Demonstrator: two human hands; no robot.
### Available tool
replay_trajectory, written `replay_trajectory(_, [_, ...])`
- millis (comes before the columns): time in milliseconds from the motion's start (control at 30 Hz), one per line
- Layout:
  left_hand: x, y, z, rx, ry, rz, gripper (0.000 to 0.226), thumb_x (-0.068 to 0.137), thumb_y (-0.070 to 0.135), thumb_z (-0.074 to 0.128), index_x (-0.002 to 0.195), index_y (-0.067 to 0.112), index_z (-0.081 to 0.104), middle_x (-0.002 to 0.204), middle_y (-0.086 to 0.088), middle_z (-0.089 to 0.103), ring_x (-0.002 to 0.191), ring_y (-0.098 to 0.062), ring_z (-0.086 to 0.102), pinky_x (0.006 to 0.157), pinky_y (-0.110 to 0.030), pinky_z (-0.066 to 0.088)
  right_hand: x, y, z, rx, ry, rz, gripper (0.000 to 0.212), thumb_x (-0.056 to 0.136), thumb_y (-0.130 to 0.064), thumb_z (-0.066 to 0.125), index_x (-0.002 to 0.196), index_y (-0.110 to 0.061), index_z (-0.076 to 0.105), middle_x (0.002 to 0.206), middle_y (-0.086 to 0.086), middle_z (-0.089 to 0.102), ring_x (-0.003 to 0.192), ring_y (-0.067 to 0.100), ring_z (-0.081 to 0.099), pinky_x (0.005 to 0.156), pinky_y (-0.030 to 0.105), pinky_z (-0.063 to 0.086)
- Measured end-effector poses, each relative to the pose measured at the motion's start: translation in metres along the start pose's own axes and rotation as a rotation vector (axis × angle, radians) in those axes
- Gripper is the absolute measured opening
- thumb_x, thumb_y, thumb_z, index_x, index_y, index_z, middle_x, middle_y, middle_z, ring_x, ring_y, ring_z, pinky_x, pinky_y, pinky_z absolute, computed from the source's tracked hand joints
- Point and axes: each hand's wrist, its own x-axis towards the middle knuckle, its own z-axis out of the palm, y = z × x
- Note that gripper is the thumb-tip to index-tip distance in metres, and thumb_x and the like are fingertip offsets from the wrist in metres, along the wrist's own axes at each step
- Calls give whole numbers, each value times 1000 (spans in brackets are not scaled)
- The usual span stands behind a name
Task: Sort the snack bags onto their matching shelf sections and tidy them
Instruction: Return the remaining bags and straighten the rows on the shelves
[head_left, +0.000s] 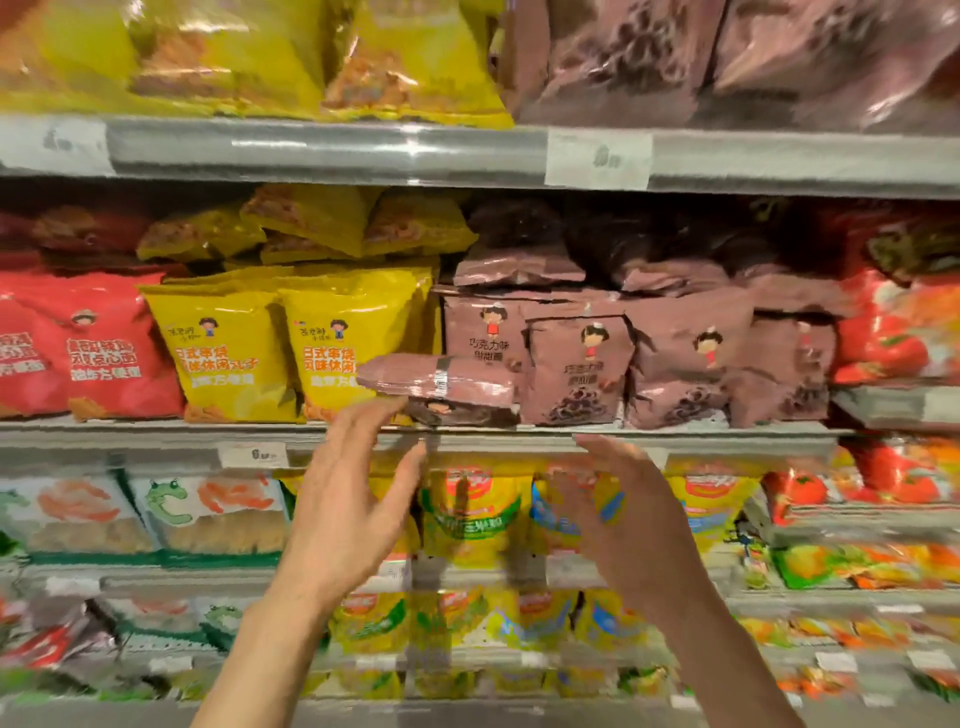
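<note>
Mauve snack bag (441, 384) lies flat, long axis left-right (hands (358, 488) empty).

Bright even store light, glare on shelf rail (363, 148), motion blur, wide-angle edge bending

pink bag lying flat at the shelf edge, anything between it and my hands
Nothing visible does. The pink bag lies tipped over at the shelf front, partly before the yellow bags. The left hand is open just below its left end; the right hand is open, lower right.
</note>
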Motion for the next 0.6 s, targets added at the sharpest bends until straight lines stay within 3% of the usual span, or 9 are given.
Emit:
replay_trajectory(67, [8, 12, 2, 75, 35, 55, 47, 98, 43, 56, 139, 22, 55, 137, 8, 54, 132, -10, 50, 111, -27, 39, 18, 0, -14, -49, 4, -112, 39, 97, -30, 68, 130, -9, 67, 128, 8, 65, 115, 31, 66, 103, 45, 51])
replay_trajectory(133, [16, 19, 3, 167, 47, 126, 45, 98, 36, 59, 140, 19, 56, 142, 7, 51, 135, -6, 44, 114, -18, 32, 33, -4, -23, -86, 40, -195, 39, 96, -26, 70, 130, -7, 66, 130, 9, 64, 118, 31, 65, 106, 40, 48])
replay_trajectory(200, [26, 21, 6, 247, 26, 212, 44, 97, 26, 66, 138, 14, 58, 146, 1, 51, 138, -13, 46, 117, -25, 35, 51, -9, -26, -121, 60, -287, 38, 95, -25, 71, 128, -6, 66, 128, 9, 64, 123, 29, 62, 109, 39, 46])
replay_trajectory(300, [41, 17, 9, 374, -36, 285, 50, 93, 24, 73, 139, 11, 59, 146, -8, 52, 137, -28, 50, 112, -45, 45, 77, -21, -32, -239, -67, -305, 44, 99, -33, 65, 139, -13, 60, 141, 5, 56, 135, 26, 51, 114, 43, 40])
replay_trajectory(467, [84, 12, 15, 565, -33, 354, 47, 97, 34, 68, 139, 16, 60, 140, -9, 58, 130, -32, 54, 104, -49, 48, 111, -30, -31, -452, 16, -392, 47, 97, -31, 67, 139, -10, 60, 143, 11, 55, 134, 33, 51, 110, 48, 45])
replay_trajectory(600, [115, 10, 27, 623, -48, 393, 39, 103, 37, 59, 138, 18, 61, 137, -8, 62, 129, -30, 56, 108, -47, 45, 136, -29, -24, -560, 39, -432, 46, 99, -31, 66, 137, -6, 61, 135, 15, 62, 128, 36, 56, 109, 49, 44])
